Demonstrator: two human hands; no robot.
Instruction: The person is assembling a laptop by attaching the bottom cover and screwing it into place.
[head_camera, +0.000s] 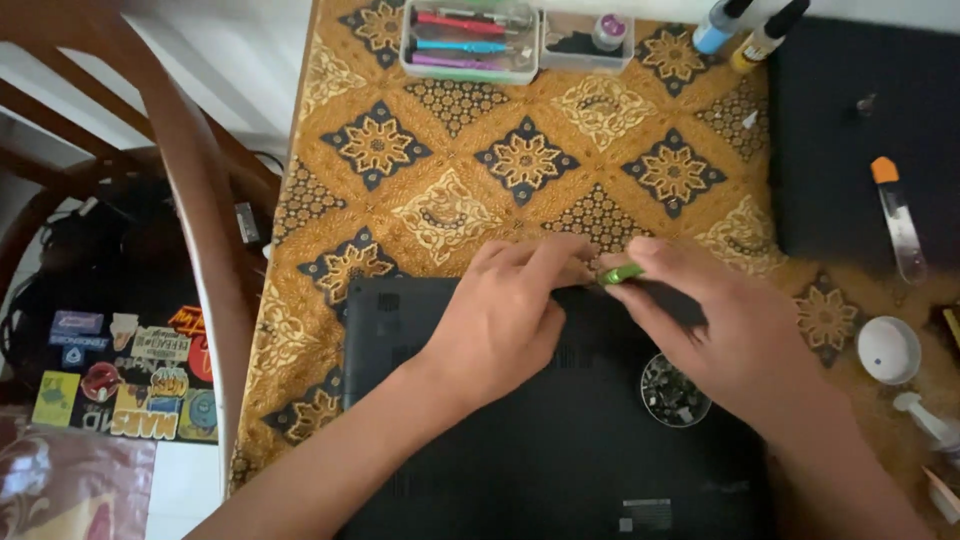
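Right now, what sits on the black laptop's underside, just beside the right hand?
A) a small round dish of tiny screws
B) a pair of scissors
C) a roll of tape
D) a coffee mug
A: a small round dish holding tiny dark screws rests on the laptop, next to the right hand, whose fingers pinch a green tool at the far edge.

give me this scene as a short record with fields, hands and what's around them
surface: patterned gold and navy cloth
main item: black laptop lying bottom-up
left hand: fingertips pressed at the laptop's far edge
right hand: pinching a small green plastic tool at that edge
on laptop: small round dish of screws
far side: clear tray of coloured tools
right side: black mat
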